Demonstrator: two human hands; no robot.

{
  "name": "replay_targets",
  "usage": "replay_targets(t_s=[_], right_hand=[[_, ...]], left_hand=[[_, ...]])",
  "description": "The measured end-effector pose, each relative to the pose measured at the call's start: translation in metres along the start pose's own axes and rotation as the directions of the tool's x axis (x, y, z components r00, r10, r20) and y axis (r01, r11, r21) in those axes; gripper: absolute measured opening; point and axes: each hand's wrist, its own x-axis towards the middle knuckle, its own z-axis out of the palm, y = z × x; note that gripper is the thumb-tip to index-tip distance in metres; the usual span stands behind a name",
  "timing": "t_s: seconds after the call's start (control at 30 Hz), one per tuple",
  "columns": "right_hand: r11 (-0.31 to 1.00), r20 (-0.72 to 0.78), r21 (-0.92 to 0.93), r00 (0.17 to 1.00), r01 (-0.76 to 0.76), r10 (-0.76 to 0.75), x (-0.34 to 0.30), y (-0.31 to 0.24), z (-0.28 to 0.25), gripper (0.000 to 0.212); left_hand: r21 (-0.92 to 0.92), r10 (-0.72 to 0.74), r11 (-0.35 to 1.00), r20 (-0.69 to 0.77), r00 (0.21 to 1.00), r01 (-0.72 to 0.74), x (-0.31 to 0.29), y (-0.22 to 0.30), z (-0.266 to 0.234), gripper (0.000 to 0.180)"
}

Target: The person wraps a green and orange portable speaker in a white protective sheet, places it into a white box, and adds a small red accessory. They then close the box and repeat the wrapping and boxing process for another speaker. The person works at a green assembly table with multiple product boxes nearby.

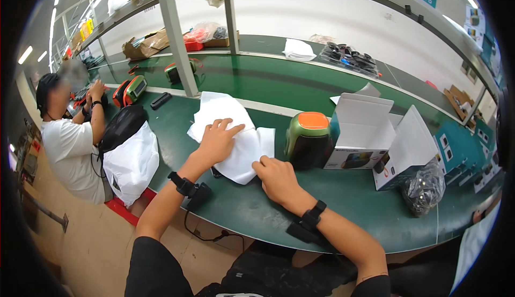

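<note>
A soft white wrapping sheet or bag [236, 155], creased and partly folded, lies on the green bench before me. Spread flat over its left part, the fingers of my left hand [217, 139] press on it. My right hand [276, 176] is closed at the sheet's right edge, pinching it. A dark thing shows a little from under the near edge, mostly hidden. Just beyond my right hand stands a green and black device with an orange top [307, 139], upright and apart from my fingers.
Two opened white cartons [357, 136] stand right of the device, beside a clear bag of dark parts [424, 187]. Teal boxes [461, 147] fill the far right. A black bag and white wrap [131, 155] lie left, near a seated co-worker [70, 136]. A shelf post [177, 34] rises behind.
</note>
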Motion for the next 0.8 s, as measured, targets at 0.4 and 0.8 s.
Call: replay_targets(t_s=[0.4,0.8], right_hand=[[0.390,-0.089,0.824,0.586,-0.410,0.805,-0.162,-0.024,-0.172,0.008],[0.292,-0.221,0.857,0.209,-0.425,0.953,-0.282,0.009,-0.167,0.009]], left_hand=[[-0.965,0.374,0.165,0.253,0.892,0.204,-0.029,0.123,-0.083,0.053],[-0.826,0.300,0.079,0.553,0.777,0.557,-0.059,0.251,-0.019,0.042]])
